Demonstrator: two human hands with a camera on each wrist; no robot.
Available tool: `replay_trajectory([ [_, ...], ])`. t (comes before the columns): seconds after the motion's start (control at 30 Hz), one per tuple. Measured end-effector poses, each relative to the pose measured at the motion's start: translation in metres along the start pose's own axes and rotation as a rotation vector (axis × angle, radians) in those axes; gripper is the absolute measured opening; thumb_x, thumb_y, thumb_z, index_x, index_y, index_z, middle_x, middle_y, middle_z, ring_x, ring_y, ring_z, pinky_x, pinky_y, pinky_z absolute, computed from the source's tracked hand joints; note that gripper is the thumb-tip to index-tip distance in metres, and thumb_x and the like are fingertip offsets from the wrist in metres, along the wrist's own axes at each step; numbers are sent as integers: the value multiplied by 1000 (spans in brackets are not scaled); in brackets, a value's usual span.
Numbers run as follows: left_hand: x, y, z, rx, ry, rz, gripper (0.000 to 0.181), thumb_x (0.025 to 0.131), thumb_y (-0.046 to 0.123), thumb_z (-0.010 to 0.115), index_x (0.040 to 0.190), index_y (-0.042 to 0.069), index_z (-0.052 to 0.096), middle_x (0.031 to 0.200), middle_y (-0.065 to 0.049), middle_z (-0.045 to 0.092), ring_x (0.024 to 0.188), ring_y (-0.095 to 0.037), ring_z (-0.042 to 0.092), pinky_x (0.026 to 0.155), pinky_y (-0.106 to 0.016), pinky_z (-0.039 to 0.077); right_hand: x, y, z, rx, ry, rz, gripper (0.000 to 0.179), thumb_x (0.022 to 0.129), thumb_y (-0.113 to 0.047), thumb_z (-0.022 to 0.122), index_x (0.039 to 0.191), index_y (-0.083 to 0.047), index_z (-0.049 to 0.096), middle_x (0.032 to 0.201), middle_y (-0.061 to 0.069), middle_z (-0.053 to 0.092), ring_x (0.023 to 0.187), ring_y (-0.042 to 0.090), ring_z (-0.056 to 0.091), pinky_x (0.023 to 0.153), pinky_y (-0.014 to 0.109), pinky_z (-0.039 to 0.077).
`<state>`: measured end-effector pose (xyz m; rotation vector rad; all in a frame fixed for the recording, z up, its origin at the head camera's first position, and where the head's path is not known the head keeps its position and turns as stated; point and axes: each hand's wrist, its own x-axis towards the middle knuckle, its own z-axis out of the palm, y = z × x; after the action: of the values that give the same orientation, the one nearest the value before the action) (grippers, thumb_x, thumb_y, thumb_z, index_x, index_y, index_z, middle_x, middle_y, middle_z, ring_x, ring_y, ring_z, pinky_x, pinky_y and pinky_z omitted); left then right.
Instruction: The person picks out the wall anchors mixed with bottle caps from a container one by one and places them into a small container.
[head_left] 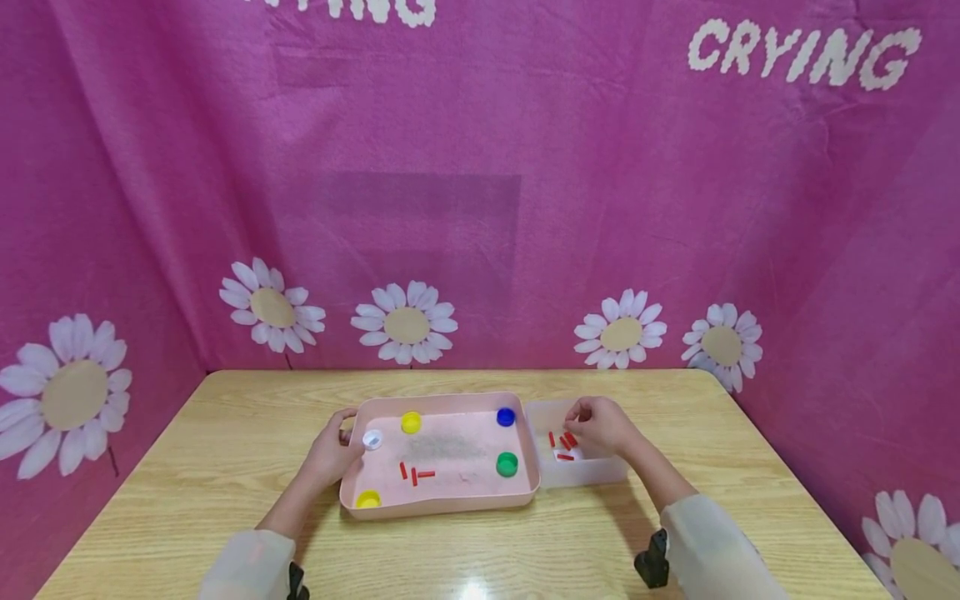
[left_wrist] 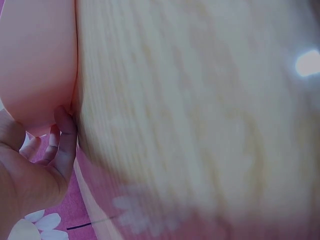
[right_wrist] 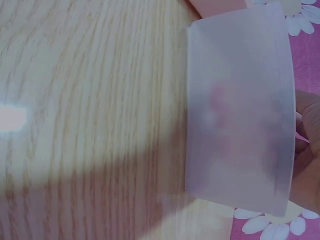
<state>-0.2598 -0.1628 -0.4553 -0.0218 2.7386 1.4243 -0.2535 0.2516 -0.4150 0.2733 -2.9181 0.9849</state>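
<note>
My left hand (head_left: 330,454) grips the left wall of a shallow pink tray (head_left: 480,502), thumb at the inner side and fingers outside. Three small red sticks (head_left: 414,477) lie on the tray floor. Around them sit a white cap (head_left: 372,440), two yellow caps (head_left: 411,422), a blue cap (head_left: 506,417) and a green cap (head_left: 507,464). My right hand (head_left: 603,425) reaches into a translucent bin (head_left: 585,477) against the tray's right side, fingertips bent down over several red sticks (head_left: 566,457). Whether a stick is between those fingertips cannot be made out; the bin wall blurs them in the right wrist view.
Both containers stand on a wood-grain table (head_left: 247,417). Behind and beside it hangs a magenta curtain (head_left: 480,208) with daisies. A dark device (head_left: 652,560) is strapped at the right wrist. Greyish marks cover the middle of the tray floor.
</note>
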Motion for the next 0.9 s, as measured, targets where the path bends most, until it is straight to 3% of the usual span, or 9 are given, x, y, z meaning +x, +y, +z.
replay_trajectory([
  [0.3,-2,-2,-1,-1,4,13,61,81,2,53,138,0,32,82,-8,45,72,-18,46,60,-25,41,2,-7,-4,73,-21,42,10,84,-16,65,86,-6,65,72,3,57,63,12,54,59,27,44],
  [0.5,0,0,-1,-15,-14,-19,61,83,3,53,140,2,30,86,-11,45,75,-20,46,61,-25,42,3,-16,-4,102,-42,50,12,85,-16,65,89,-5,64,78,6,57,64,14,53,58,27,45],
  [0.9,2,-1,1,-6,-14,-52,62,84,4,54,141,5,30,88,-11,46,77,-20,47,61,-24,42,6,-33,0,66,-28,8,10,84,-19,66,86,-10,66,79,3,59,67,13,50,56,26,42],
])
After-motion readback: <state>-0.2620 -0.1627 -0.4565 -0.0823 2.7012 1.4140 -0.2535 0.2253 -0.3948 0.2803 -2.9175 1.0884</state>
